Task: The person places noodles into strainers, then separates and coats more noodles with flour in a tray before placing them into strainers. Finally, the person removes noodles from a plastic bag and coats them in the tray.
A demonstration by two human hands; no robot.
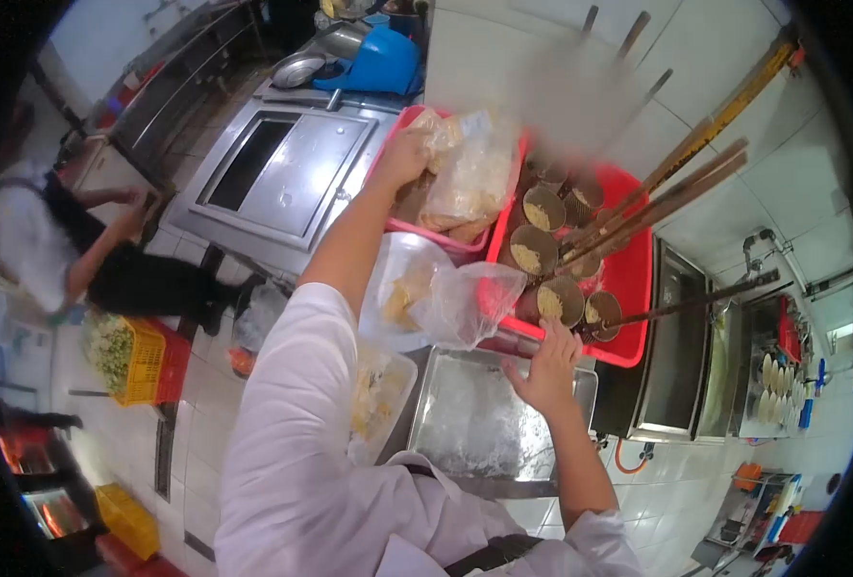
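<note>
My left hand (pixel 404 159) is stretched far forward, its fingers closed on the edge of a clear plastic bag (pixel 469 178). That bag lies in a pink tub (pixel 436 245) over tan contents. My right hand (pixel 548 373) has its fingers apart, thumb out, fingertips close to the lowest noodle strainer (pixel 563 300). Several such deep strainers with long wooden handles (pixel 657 202) stand in a red tub (pixel 633 351), pale yellow noodle-like food in them. Below the pink tub, a white container (pixel 373 308) holds yellowish food and an opened clear bag (pixel 474 298).
A metal tray (pixel 479 413) lies nearest my body, beside a clear box (pixel 388 394) with food scraps. A steel chest (pixel 292 178) stands at the left, with a blue basin (pixel 383 62) behind it. Another person (pixel 71 231) stands farther left, near a yellow crate (pixel 148 356) of greens.
</note>
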